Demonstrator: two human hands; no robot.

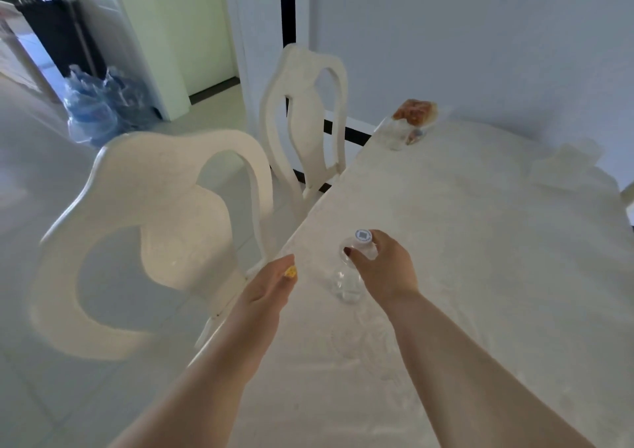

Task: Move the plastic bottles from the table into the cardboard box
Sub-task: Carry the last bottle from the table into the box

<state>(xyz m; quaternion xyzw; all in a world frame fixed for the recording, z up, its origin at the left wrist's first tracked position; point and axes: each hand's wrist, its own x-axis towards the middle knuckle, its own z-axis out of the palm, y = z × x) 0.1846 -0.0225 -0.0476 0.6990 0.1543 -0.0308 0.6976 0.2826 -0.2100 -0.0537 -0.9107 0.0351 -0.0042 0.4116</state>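
Observation:
A clear plastic bottle [347, 281] with a white and blue cap stands upright on the white table [480, 241], near its left edge. My right hand [384, 269] is wrapped around the bottle's neck and shoulder just below the cap. My left hand [271, 284] hovers at the table's left edge, a little left of the bottle, with its fingers together and nothing in it. No cardboard box is in view.
Two white chairs [164, 228] [305, 111] stand along the table's left side. A clear container with food [411, 121] sits at the table's far end, and a crumpled clear wrapper [566, 166] lies at the far right. Bagged bottles [99, 104] rest on the floor by the doorway.

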